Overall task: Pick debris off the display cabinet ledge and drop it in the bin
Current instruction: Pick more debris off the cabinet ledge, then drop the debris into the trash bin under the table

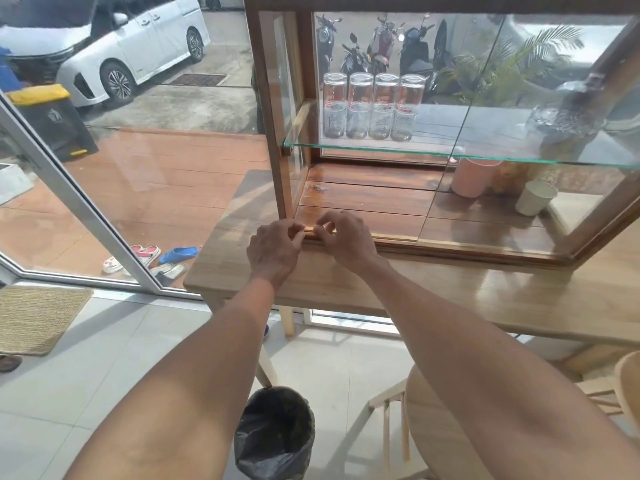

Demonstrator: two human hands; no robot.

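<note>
Picking at the cabinet ledge with both hands

Reaching forward from the bottom of the view, both bare forearms meet at the front lower edge of the display cabinet (273, 133), which stands on the wooden table (450, 292). Far left, beyond the glass wall, a dark bin with a yellow lid (52, 116) stands outdoors beside a white van (104, 46), and slippers (149, 258) lie on the red decking.

The left hand (273, 251) rests on the table with its fingers curled up onto the ledge (394, 235) near the cabinet's left corner; its grip is narrow, thumb and fingertips pinched close together. Any debris is too small to make out, so I cannot tell whether the pinch holds anything. Just beside it, the right hand (346, 237) is curled the same way over the ledge, its fingertips nearly touching those of the left; again I cannot tell whether the narrow grip has anything in it.

Below the hands, on the tiled floor under the table edge, stands the bin (273, 434), lined with a black bag and open at the top.

Further right, four upturned glasses (374, 105) stand in a row on the glass shelf (450, 152). A pink container (472, 178) and a pale cup (535, 197) sit on the cabinet floor. A wooden stool (436, 427) stands at lower right.
</note>
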